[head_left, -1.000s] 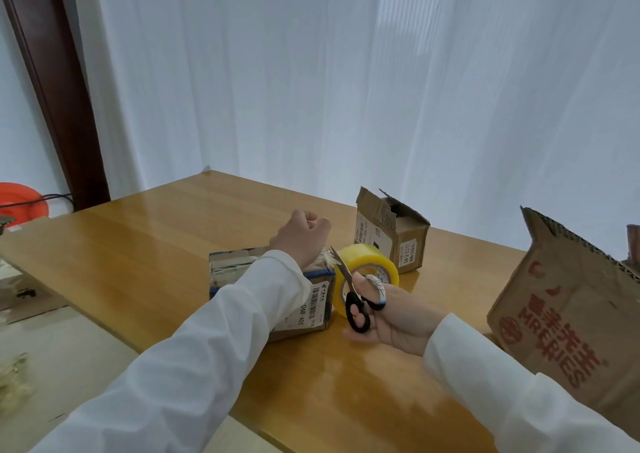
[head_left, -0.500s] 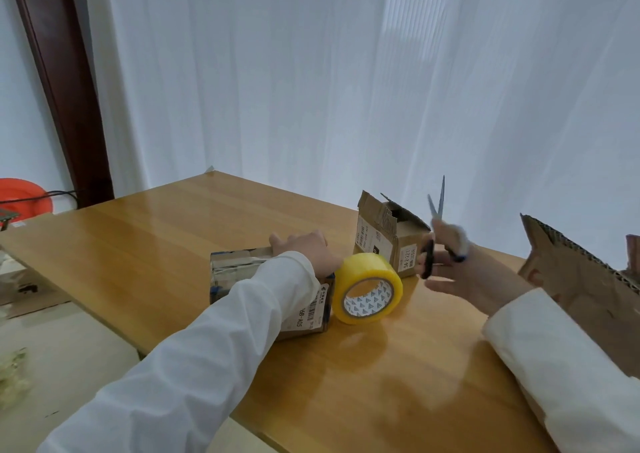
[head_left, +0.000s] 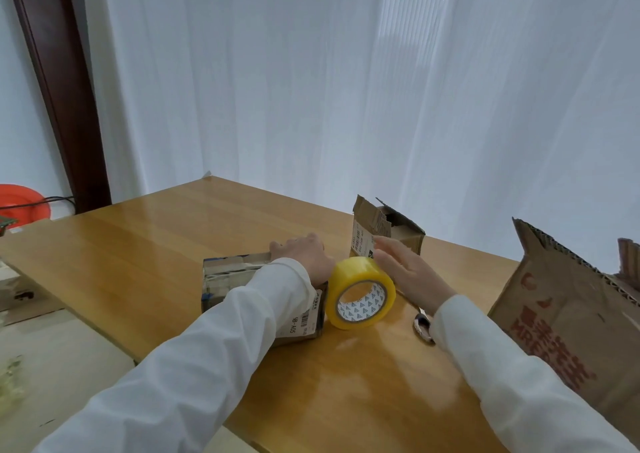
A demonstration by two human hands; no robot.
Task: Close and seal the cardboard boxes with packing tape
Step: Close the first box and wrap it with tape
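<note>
Head view, frame centre: left hand (head_left: 304,255) flat on the taped box (head_left: 242,279); right hand (head_left: 401,265), released, nears the tape roll (head_left: 360,293). Best to press the seam firmly.

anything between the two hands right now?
Head view: the yellow tape roll stands on edge between left hand and right hand.

scissors (head_left: 423,326): mostly hidden under right sleeve | large box (head_left: 568,317): cut off by right edge
</note>
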